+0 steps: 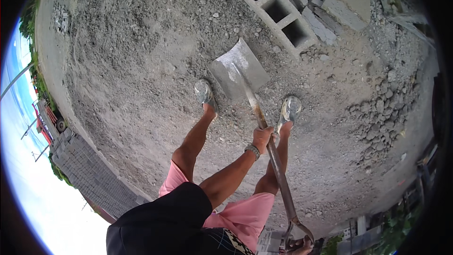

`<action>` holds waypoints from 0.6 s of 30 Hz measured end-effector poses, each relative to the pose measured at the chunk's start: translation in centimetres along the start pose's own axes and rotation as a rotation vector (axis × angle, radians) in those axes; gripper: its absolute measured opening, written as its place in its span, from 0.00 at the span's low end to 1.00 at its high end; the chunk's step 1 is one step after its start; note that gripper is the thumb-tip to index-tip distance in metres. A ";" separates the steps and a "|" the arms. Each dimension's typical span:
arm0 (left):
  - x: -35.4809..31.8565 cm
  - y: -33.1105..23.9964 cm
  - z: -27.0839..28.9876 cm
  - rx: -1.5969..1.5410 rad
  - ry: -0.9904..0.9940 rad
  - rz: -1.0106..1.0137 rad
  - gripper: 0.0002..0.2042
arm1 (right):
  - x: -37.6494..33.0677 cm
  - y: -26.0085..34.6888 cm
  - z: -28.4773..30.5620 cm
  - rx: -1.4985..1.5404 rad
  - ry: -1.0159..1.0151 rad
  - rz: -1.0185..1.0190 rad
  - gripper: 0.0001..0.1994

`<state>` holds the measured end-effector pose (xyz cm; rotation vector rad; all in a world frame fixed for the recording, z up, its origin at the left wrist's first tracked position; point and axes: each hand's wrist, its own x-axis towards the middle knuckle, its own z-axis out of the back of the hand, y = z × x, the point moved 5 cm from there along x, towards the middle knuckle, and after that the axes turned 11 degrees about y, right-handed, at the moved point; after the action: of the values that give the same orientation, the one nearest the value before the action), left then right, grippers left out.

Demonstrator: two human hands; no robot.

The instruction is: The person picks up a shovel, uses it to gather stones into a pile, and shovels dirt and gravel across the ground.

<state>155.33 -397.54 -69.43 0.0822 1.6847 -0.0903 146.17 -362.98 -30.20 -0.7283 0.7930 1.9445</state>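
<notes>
I stand on gritty sand and hold a shovel (276, 160) upright in front of me. Its flat grey blade (238, 68) rests on the ground between and just beyond my two shoes (205, 94). My left hand (262, 138), with a bracelet at the wrist, is closed around the rusty shaft about halfway down. My right hand (298, 245) grips the looped handle at the shovel's top end, at the lower edge of the picture and partly cut off. The blade looks smeared with grey dust and carries no load.
A hollow concrete block (278, 9) with three cells lies just beyond the blade, with more solid blocks (347, 0) behind it. A heap of coarse gravel (382, 113) spreads at the right. A paved strip and a stack of blocks (89, 174) lie at the left.
</notes>
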 end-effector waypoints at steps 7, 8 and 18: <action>9.2 -8.9 -0.6 0.034 0.068 -0.090 0.08 | 7.5 -0.3 -12.9 0.258 0.123 -0.082 0.10; 10.0 -11.9 -0.7 0.039 0.032 -0.077 0.07 | 7.2 0.5 -15.9 0.276 0.149 -0.052 0.08; 8.8 -24.8 5.1 0.031 0.079 -0.210 0.05 | -2.3 0.8 -26.0 0.351 0.232 0.105 0.06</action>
<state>156.68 -422.70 -78.48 -0.0687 1.7673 -0.2735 151.02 -384.32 -44.53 -0.7137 1.2993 1.7637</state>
